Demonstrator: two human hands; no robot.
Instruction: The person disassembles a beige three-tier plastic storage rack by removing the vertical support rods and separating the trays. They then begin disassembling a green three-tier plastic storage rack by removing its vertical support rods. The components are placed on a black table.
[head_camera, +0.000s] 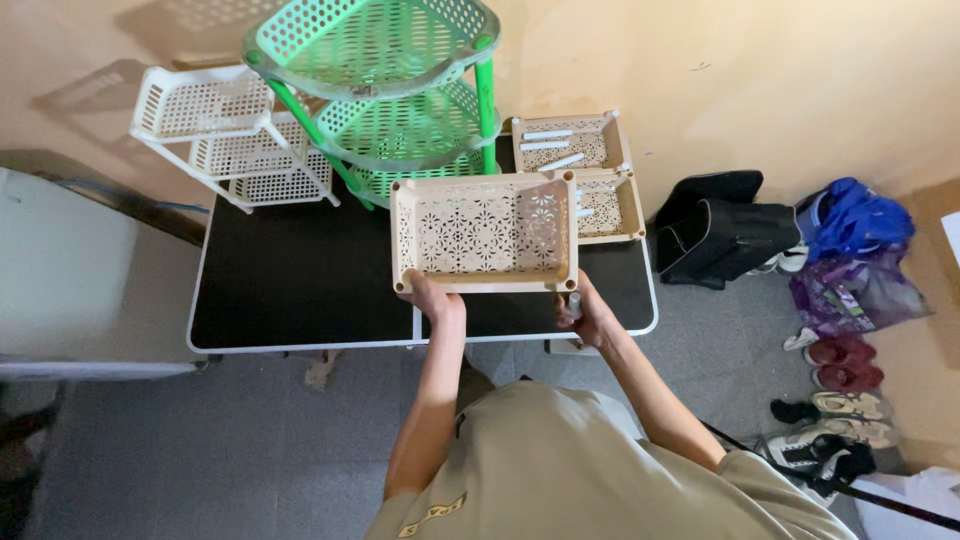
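A beige perforated plastic tray (485, 232) is held up over the black table (290, 280). My left hand (432, 296) grips its near left corner. At the near right corner my right hand (585, 312) holds the tray's edge, with a small white post between its fingers. Two more beige trays (570, 140) (606, 205) lie behind on the table; the far one holds white tubes (545, 145).
A green three-tier rack (390, 90) and a white three-tier rack (225, 135) stand at the table's back. A black bag (725, 230), a blue bag (855, 220) and several shoes (840, 400) lie on the floor at the right. A grey surface (70, 270) sits left.
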